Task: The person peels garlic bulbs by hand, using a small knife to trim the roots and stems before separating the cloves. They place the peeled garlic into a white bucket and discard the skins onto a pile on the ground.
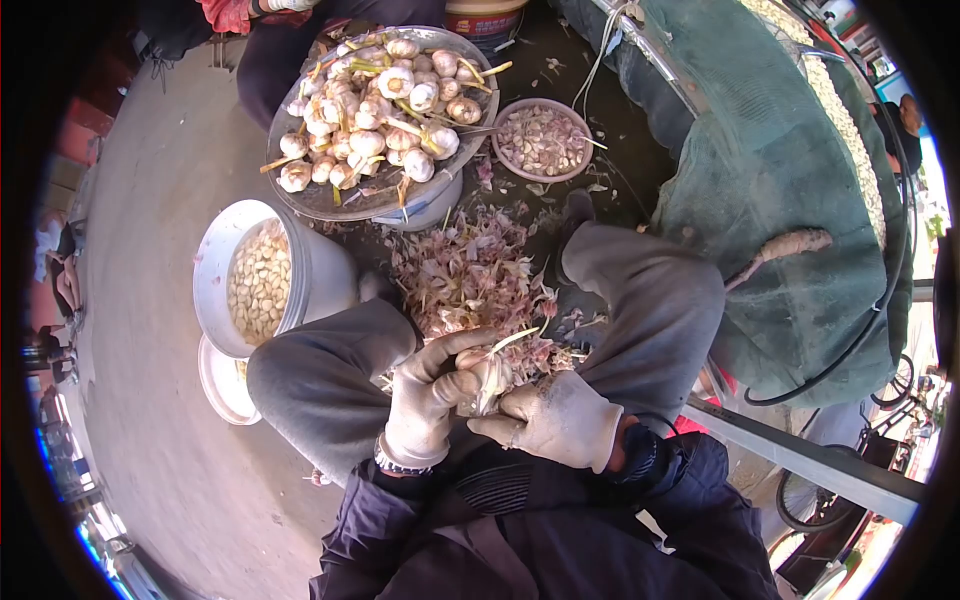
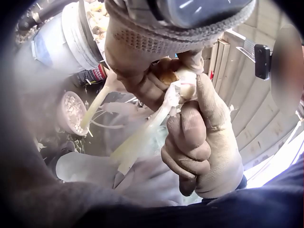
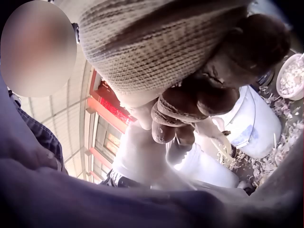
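Between my knees both gloved hands hold one garlic bulb (image 1: 487, 380) with a pale stalk (image 1: 512, 340) sticking up. My left hand (image 1: 432, 395) curls over its left side, thumb on top. My right hand (image 1: 552, 418) grips it from the right. The left wrist view shows the bulb (image 2: 184, 88) pinched between the left hand (image 2: 142, 57) and the curled fingers of the right hand (image 2: 204, 142), with loose skin and the long stalk (image 2: 137, 142) hanging down. In the right wrist view the right hand's fingers (image 3: 190, 104) are curled tight; the bulb is hidden there.
A metal tray (image 1: 320, 200) heaped with whole garlic bulbs sits ahead. A white bucket (image 1: 215, 270) of peeled cloves stands at my left knee, a lid (image 1: 215, 385) beside it. A pink bowl (image 1: 505, 165) holds cloves. Garlic skins (image 1: 470, 270) litter the ground. A green net-covered cart (image 1: 780, 170) is on the right.
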Motion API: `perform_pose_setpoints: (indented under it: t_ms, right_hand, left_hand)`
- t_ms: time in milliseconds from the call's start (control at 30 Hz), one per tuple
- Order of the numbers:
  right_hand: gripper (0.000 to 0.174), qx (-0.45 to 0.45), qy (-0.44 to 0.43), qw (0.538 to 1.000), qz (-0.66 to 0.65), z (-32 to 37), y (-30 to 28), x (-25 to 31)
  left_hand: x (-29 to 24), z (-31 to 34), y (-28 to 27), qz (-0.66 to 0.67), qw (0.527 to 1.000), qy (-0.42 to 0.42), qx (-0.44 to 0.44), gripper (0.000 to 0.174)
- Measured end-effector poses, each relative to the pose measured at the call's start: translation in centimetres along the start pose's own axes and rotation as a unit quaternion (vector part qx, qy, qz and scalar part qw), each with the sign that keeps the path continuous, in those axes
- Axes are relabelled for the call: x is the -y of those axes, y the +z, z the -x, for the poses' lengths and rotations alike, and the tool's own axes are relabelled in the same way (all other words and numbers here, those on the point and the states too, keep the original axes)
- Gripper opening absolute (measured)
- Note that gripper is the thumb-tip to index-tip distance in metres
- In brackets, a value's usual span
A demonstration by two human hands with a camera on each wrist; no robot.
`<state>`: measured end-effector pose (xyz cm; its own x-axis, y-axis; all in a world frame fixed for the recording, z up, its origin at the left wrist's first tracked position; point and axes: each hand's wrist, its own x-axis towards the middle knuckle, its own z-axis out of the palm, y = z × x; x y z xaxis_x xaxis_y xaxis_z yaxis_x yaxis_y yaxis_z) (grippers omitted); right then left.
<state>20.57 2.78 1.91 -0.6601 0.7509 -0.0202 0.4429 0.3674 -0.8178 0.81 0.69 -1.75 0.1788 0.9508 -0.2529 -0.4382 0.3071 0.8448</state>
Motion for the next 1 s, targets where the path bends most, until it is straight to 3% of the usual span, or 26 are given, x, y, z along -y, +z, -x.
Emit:
perform_pose_setpoints:
  t_ms: [67, 167, 233, 300, 367, 433, 467, 500, 567, 600, 633, 667, 700, 767, 867, 1000]
  right_hand:
    - [0.044, 0.192, 0.076, 0.976, 0.063, -0.6, -0.9, 0.9]
    - [0.05, 0.33, 0.057, 0.94, 0.06, -0.9, 1.0, 1.7]
    - [0.045, 0.314, 0.06, 0.946, 0.049, -0.7, 1.4, 0.4]
    - [0.031, 0.213, 0.007, 0.976, 0.041, -0.2, 0.9, -1.0]
    - [0.028, 0.209, 0.003, 0.975, 0.076, 0.3, 0.7, -1.2]
    - [0.029, 0.225, 0.081, 0.964, 0.113, 1.8, 1.2, -2.4]
    - [0.029, 0.21, -0.012, 0.97, 0.12, 2.6, 1.4, -3.9]
    - [0.029, 0.212, -0.012, 0.97, 0.121, 2.7, 0.8, -3.7]
    - [0.03, 0.157, 0.08, 0.984, -0.016, 2.3, -0.3, -2.9]
    - [0.027, 0.08, 0.0, 0.997, 0.021, 2.6, -0.2, -3.1]
    - [0.027, 0.079, 0.0, 0.997, 0.021, 1.8, -1.3, -1.6]
    - [0.026, 0.086, 0.135, 0.981, -0.107, 0.9, -2.9, 0.5]
    - [0.025, 0.089, 0.265, 0.932, -0.23, 0.3, -3.9, 1.8]
    - [0.024, 0.066, 0.263, 0.926, -0.261, 0.6, -3.6, 1.6]
    - [0.026, 0.051, 0.248, 0.923, -0.289, -0.2, -3.8, 2.5]
    - [0.026, 0.038, 0.285, 0.916, -0.28, -0.7, -4.0, 2.8]
  left_hand:
    - [-0.2, -0.4, 0.0, 0.034, 0.999, 0.004, -0.02, 0.067]
    - [-1.1, -1.3, -0.3, 0.063, 0.994, 0.039, -0.077, 0.06]
    - [-1.9, -1.7, -0.8, 0.038, 0.997, 0.061, -0.035, 0.059]
    - [-2.2, -1.6, -0.6, 0.023, 0.997, 0.073, -0.029, 0.06]
    - [-2.8, -1.2, -0.3, 0.018, 0.998, 0.055, -0.026, 0.06]
    - [-2.4, -0.7, -0.2, 0.007, 0.998, 0.068, -0.011, 0.057]
    - [-2.4, -0.6, -0.4, -0.021, 0.997, 0.07, -0.013, 0.059]
    - [-2.7, -0.4, -0.2, -0.019, 0.997, 0.071, -0.014, 0.059]
    - [-3.6, -0.2, 0.4, -0.032, 0.998, 0.046, -0.025, 0.059]
    - [-3.6, -0.1, 0.3, -0.033, 0.998, 0.046, -0.025, 0.059]
    - [-3.7, -0.1, 0.3, -0.087, 0.995, 0.037, -0.044, 0.06]
    - [-3.7, -0.2, 0.4, -0.14, 0.988, 0.028, -0.061, 0.061]
    - [-3.6, -0.2, 0.3, -0.139, 0.988, 0.028, -0.058, 0.061]
    - [-3.5, -0.1, 0.1, -0.295, 0.952, 0.056, -0.054, 0.064]
    - [-3.6, -0.1, 0.3, -0.383, 0.914, 0.13, -0.036, 0.069]
    - [-3.4, 0.0, 0.4, -0.394, 0.905, 0.159, -0.028, 0.07]
